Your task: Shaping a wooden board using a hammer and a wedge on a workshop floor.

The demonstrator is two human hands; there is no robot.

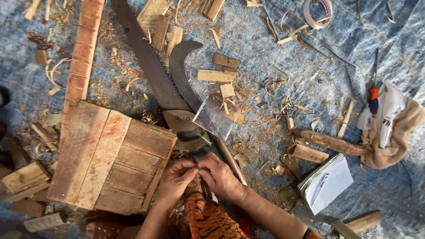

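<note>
I see both hands pinched together on something small I can't make out — left hand (176, 176) and right hand (220, 175) touching, just below the saw (148, 59), curved blade (179, 73) and wooden board (110, 159)

We pinch a small, thin piece (198, 169) between the fingertips of both our hands; it is mostly hidden, close above our lap, beside the wooden board.
</note>
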